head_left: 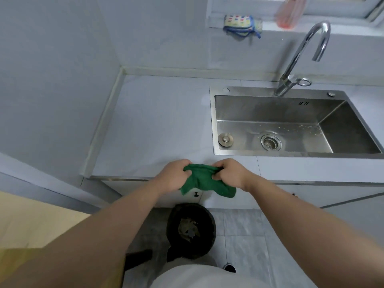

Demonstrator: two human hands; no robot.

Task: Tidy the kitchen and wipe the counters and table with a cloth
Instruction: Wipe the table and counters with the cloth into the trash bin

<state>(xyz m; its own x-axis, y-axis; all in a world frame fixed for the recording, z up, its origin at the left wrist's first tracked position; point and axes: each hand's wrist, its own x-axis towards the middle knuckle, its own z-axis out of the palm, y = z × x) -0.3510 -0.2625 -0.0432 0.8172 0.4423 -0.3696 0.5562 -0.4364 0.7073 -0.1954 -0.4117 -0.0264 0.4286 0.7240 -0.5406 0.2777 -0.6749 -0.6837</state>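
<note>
A green cloth (204, 179) hangs bunched between both my hands, just above the front edge of the pale grey counter (158, 121). My left hand (172, 175) grips its left end with curled fingers. My right hand (230, 173) grips its right end, and a loose corner droops below. The counter surface left of the sink lies bare in front of the cloth.
A steel sink (291, 123) with a drain and a loose plug sits to the right, under a curved tap (301, 57). A patterned sponge cloth (242, 23) and a pink bottle (289, 11) rest on the window ledge. A black bin (191, 229) stands on the floor below the counter.
</note>
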